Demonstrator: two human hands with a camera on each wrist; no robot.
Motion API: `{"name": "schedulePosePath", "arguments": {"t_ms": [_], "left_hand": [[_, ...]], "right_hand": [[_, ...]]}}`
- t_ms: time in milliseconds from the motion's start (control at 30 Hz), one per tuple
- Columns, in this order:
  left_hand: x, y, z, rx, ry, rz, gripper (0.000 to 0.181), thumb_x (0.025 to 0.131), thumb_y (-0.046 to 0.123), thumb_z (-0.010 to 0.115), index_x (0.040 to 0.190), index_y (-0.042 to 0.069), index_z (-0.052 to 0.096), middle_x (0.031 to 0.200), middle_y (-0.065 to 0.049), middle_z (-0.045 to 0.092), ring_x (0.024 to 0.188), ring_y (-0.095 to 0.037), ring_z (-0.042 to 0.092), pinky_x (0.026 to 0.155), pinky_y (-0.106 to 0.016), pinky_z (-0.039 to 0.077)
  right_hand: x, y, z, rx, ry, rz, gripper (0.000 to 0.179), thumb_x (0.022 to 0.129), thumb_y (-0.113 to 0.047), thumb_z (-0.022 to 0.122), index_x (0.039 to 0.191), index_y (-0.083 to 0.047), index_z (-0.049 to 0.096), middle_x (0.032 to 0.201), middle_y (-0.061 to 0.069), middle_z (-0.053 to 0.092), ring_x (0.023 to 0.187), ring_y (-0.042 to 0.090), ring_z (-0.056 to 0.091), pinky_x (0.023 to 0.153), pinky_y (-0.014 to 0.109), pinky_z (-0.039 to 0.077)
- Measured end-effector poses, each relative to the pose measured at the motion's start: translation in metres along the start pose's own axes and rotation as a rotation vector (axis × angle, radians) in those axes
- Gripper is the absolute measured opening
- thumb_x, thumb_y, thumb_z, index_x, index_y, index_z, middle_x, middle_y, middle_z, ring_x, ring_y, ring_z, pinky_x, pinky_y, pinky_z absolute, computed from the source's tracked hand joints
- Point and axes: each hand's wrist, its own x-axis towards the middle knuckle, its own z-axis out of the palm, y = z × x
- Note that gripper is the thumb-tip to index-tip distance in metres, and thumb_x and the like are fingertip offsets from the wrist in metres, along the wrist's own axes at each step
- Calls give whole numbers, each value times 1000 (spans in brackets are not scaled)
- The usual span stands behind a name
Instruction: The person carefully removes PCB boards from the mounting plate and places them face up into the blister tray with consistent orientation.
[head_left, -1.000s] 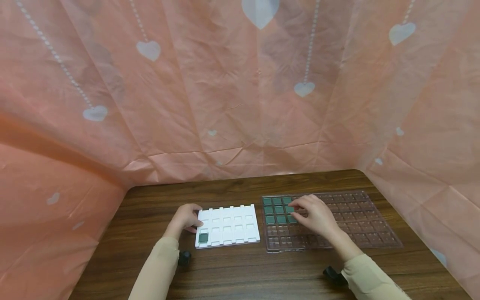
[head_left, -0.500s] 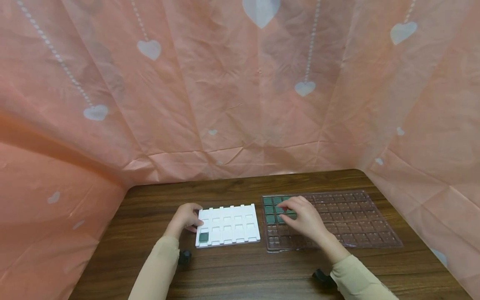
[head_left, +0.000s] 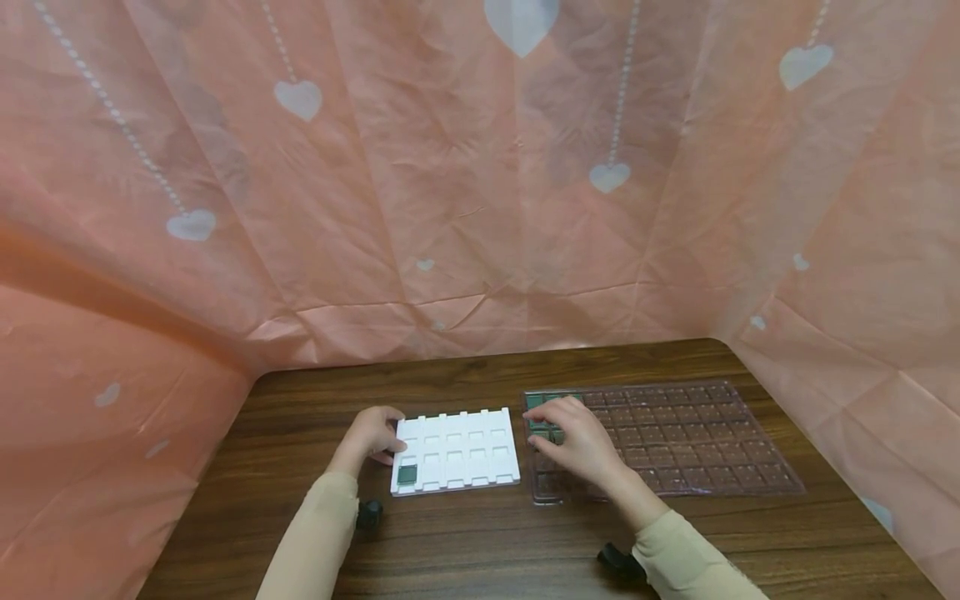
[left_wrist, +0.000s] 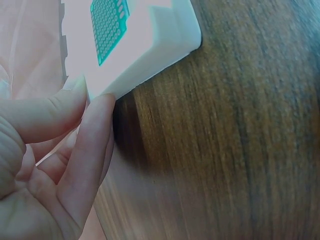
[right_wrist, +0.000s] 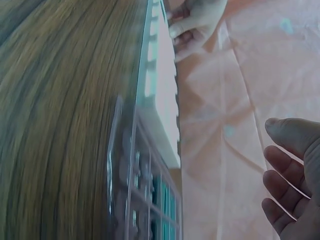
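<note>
My left hand (head_left: 375, 435) grips the left edge of a white slotted tray (head_left: 467, 442), thumb on top and fingers beneath at the side in the left wrist view. One small green perforated circuit board (left_wrist: 109, 30) lies in that tray's near-left slot. My right hand (head_left: 579, 440) hovers above the left part of a clear plastic compartment tray (head_left: 697, 433), thumb and fingers apart. Nothing shows between those fingers in the right wrist view. Several green boards (head_left: 534, 402) fill compartments at the clear tray's far-left corner, partly hidden by the right hand.
Both trays lie side by side on a dark wood-grain table (head_left: 450, 542), with a narrow gap between them. A pink curtain (head_left: 480, 233) with pale hearts hangs behind the table and along both sides. Black straps (head_left: 369, 514) are at the wrists.
My right hand has moved left across the clear tray, from its green boards' right side to near its left edge. The left hand and white tray have stayed put.
</note>
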Motion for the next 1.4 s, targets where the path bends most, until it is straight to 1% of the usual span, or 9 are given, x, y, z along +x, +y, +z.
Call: {"name": "schedulePosePath", "arguments": {"t_ms": [267,400,600,900,1033,1100,1167,1267,1400], "left_hand": [[0,-1,0,2,2,3,57,76,-15,75,130,-8,57,92,-19,55,70,-27,62,52,-34,61],[0,-1,0,6,5,4,57,76,-14,76,130,-7,58,92,-19,54,71,-27,62,52,-34,61],[0,-1,0,-6,7,4,58,75,-15,76,130,-8,58,92,-19,54,70,-27,61,52,-34,61],[1,-1,1,-9,6,2,57,75,-15,75,129,-8,58,90,-19,55,69,-26,62,52,-34,61],[0,0,0,-2,5,10,58,74,-15,76,129,-9,58,90,-19,56,68,-26,63,52,-34,62],[0,0,0,1,4,12,58,74,-15,76,128,-9,58,90,-19,56,68,-26,63,53,-34,62],[0,0,0,0,5,9,58,74,-15,76,128,-9,58,89,-19,57,69,-26,63,53,-34,62],[1,1,0,1,5,7,58,73,-15,76,128,-9,58,89,-19,57,70,-26,63,53,-34,62],[2,0,1,6,2,5,58,73,-15,76,128,-9,58,90,-19,56,70,-27,63,53,-33,62]], "right_hand": [[9,-15,15,43,21,-41,36,72,-10,88,105,-11,73,102,0,70,97,22,61,81,39,55],[14,-22,23,61,15,-56,36,73,-11,88,106,-12,72,104,1,70,99,22,61,84,39,55],[20,-32,34,79,-1,-58,37,74,-15,87,107,-13,73,105,0,70,101,22,61,88,40,54],[30,-49,51,129,10,-81,38,72,-15,87,108,-13,73,104,0,70,100,21,61,86,38,54],[34,-55,58,135,6,-86,40,72,-14,87,109,-14,72,105,-1,70,100,20,62,91,41,53],[36,-58,61,142,3,-90,40,72,-14,87,109,-14,72,104,0,70,100,19,62,91,42,53],[38,-61,64,150,-1,-93,40,72,-14,87,110,-13,72,105,0,70,100,20,62,91,41,53],[40,-64,68,154,-12,-95,39,73,-16,86,110,-13,72,106,0,70,100,20,61,87,36,54],[43,-69,73,155,-27,-95,40,75,-18,85,112,-14,71,108,0,70,102,19,61,90,34,53]]}}
